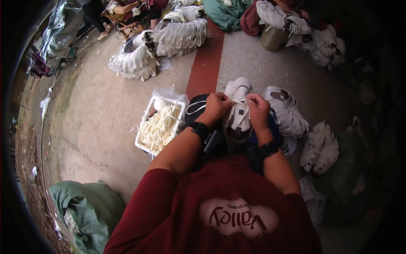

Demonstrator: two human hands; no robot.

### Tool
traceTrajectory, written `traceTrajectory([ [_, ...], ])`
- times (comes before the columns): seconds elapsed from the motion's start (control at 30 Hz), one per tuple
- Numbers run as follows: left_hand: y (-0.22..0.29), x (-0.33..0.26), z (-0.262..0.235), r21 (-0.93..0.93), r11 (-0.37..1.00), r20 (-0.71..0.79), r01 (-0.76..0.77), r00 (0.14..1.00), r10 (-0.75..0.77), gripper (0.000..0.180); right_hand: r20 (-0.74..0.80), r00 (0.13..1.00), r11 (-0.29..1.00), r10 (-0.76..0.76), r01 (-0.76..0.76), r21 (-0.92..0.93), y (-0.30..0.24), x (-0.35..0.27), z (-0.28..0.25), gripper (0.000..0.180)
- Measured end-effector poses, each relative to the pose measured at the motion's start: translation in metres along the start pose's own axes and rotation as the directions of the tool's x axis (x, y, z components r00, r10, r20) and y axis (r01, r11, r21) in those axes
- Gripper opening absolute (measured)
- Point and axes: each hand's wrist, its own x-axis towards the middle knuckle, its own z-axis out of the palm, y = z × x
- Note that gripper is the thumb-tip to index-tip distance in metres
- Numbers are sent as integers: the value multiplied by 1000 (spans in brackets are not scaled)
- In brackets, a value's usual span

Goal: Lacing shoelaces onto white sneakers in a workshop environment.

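I see my left hand (216, 106) and right hand (256, 106) each pinching the white lace (241, 101) taut over the shoe upper (237, 116), their grip clenched, laces crate (146, 111) close by.

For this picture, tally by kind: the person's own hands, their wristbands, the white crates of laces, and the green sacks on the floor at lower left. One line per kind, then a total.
Hands: 2, the left hand and the right hand, both on a white shoe upper
Black wristbands: 2
White crate of laces: 1
Green sack: 1
Total: 6
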Motion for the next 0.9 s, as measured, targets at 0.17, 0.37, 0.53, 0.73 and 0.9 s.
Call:
traceTrajectory([
  [0.17, 10, -16, 10, 336, 914, -98, -226, 957, 273, 22, 52, 974, 884, 223, -224, 411, 4, 9, -11, 9],
  [0.37, 15, -34, 13, 676, 530, 220, -512, 827, 518, 14, 158, 984, 992, 84, -97, 78, 3, -2, 1, 10],
  [0.53, 14, -25, 6, 618, 647, 134, -447, 871, 473, 16, 274, 954, 834, -120, 247, -494, -5, -16, 19, 8],
  [0.73, -9, -20, -10, 209, 901, 87, -379, 925, 369, 17, 276, 945, 744, -176, 311, -591, -7, -18, 30, 9],
  [0.9, -6, -21, -13, 72, 951, 141, -300, 947, 288, 18, 269, 923, 815, -275, 372, -444, -4, -13, 28, 6],
])
